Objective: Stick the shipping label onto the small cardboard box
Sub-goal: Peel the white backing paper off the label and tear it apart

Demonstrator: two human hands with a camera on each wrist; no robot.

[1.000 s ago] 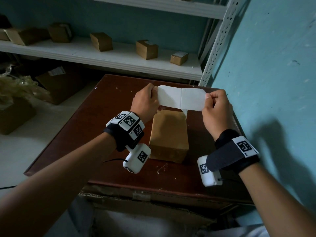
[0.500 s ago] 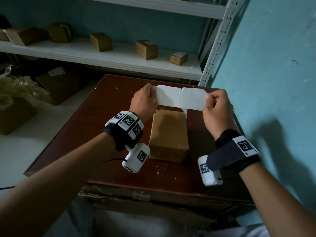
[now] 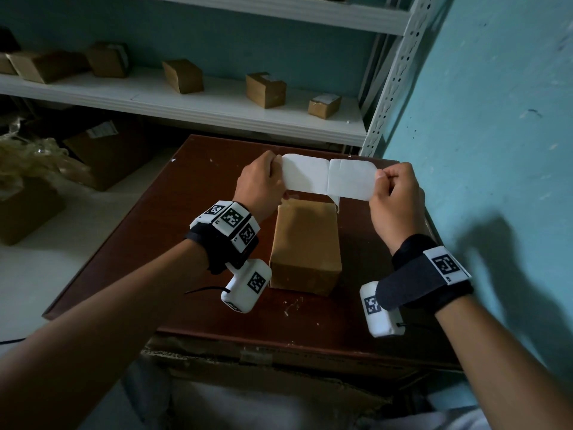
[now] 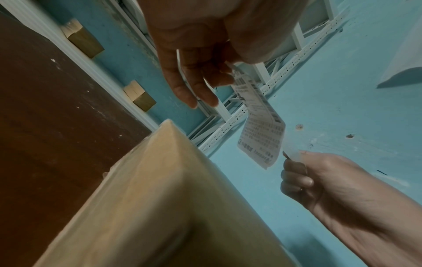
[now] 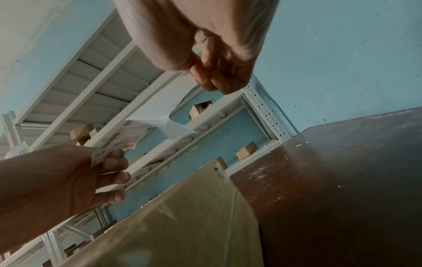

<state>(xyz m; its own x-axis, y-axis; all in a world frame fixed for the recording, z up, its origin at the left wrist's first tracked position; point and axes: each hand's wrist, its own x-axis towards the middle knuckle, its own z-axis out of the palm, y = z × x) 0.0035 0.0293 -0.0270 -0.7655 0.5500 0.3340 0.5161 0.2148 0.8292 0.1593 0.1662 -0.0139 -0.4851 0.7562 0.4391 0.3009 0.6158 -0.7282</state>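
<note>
Now, head view: left hand (image 3: 259,184) and right hand (image 3: 395,197) each pinch an end of the shipping label (image 3: 305,176), lifted slightly higher over the small cardboard box (image 3: 305,243) on the table (image 3: 173,225).
Left wrist: printed label (image 4: 260,137) parting from backing; peel continues.
Right wrist: backing (image 5: 160,115) pinched, box (image 5: 182,225) unlabelled below.

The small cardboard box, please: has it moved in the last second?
No. The cardboard box sits just as far from the near edge of the table as before.
</note>
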